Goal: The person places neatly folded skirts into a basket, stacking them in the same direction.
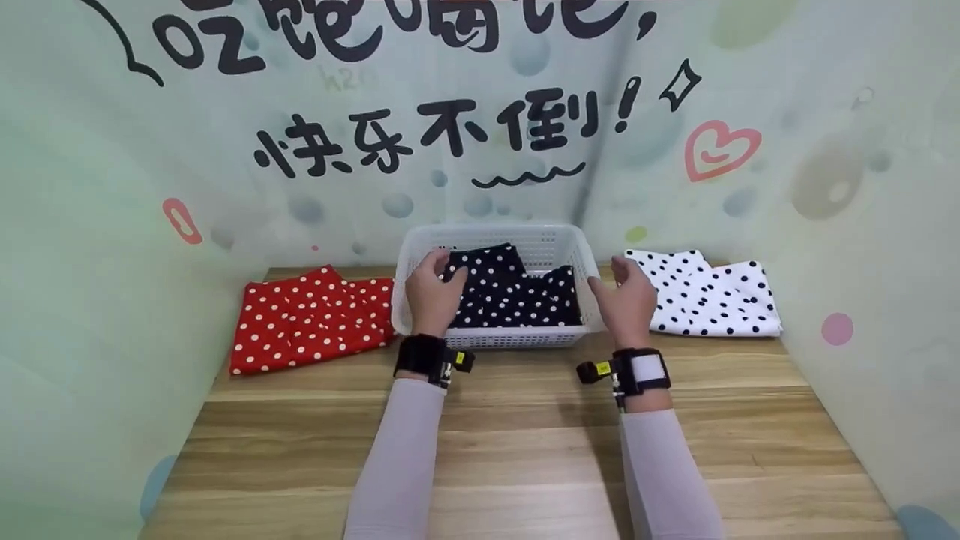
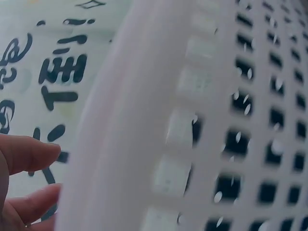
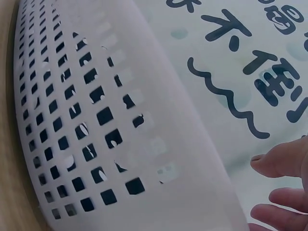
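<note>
Left fingers (image 1: 435, 259), right fingers (image 1: 622, 268) relaxed, free, at opposite ends of white basket (image 1: 510, 340); black dotted cloth (image 1: 514, 296) between.

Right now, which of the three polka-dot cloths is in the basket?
The dark cloth with white dots; it lies inside the white basket, while the red cloth and the white cloth lie outside it on the table.

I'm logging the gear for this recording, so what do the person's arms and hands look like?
Both arms wear pale lilac-grey sleeves. Each has a black wrist strap with a small black device bearing a yellow label; the right strap also has a whitish patch. The left hand and right hand are bare.
</note>
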`<action>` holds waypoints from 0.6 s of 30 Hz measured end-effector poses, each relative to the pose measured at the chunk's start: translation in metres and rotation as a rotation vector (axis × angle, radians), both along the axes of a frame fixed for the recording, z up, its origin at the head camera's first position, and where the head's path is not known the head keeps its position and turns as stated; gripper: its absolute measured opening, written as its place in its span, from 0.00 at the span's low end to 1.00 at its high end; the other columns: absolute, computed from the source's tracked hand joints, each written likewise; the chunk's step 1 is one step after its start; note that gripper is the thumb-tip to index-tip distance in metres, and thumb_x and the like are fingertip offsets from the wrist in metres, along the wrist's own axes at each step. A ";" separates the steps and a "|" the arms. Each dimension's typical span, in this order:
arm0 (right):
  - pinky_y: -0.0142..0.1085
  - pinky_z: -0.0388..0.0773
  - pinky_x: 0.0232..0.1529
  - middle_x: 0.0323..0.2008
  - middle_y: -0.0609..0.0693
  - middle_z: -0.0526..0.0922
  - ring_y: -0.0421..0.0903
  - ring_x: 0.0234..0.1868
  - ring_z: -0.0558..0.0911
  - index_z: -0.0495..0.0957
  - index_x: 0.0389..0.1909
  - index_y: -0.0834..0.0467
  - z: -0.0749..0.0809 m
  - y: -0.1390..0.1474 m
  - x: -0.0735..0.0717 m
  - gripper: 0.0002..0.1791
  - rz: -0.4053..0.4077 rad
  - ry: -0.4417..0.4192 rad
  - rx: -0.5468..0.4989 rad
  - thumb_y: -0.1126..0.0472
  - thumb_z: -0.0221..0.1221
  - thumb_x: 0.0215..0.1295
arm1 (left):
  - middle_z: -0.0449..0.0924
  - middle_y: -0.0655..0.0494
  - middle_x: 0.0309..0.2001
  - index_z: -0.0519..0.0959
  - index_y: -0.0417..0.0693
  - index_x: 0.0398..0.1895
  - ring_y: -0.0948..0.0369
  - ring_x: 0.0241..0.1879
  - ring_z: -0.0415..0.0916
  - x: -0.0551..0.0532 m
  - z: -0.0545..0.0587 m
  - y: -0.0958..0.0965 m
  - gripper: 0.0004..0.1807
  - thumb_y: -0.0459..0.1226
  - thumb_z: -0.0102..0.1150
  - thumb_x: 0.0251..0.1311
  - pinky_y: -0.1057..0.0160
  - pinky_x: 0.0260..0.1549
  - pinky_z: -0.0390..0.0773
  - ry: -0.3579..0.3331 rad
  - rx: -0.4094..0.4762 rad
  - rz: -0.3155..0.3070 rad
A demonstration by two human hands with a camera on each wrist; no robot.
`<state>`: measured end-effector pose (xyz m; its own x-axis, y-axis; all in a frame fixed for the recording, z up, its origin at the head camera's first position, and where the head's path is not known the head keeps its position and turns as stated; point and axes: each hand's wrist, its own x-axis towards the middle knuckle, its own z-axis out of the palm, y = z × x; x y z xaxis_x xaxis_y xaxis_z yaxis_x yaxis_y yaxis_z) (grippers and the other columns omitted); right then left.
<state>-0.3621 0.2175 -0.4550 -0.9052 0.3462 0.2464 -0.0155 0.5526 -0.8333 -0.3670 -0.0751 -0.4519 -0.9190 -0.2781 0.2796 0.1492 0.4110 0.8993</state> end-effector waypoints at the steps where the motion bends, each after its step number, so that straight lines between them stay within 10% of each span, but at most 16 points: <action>1: 0.44 0.72 0.67 0.62 0.56 0.79 0.53 0.63 0.78 0.73 0.63 0.58 0.001 0.002 0.000 0.32 -0.006 0.006 0.001 0.53 0.68 0.58 | 0.80 0.50 0.59 0.77 0.49 0.60 0.55 0.61 0.76 0.000 0.000 0.004 0.24 0.42 0.66 0.60 0.58 0.63 0.74 0.001 -0.014 -0.005; 18: 0.42 0.73 0.64 0.59 0.55 0.81 0.51 0.60 0.78 0.76 0.62 0.57 -0.008 0.061 0.000 0.29 -0.168 -0.007 -0.139 0.52 0.66 0.59 | 0.82 0.49 0.56 0.78 0.47 0.59 0.52 0.57 0.79 0.032 0.021 0.062 0.24 0.39 0.66 0.59 0.58 0.58 0.78 0.156 -0.094 -0.159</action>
<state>-0.3622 0.2790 -0.4629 -0.8336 0.5225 0.1793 0.0735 0.4267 -0.9014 -0.3353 -0.0127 -0.4313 -0.8926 -0.0998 0.4396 0.3529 0.4521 0.8192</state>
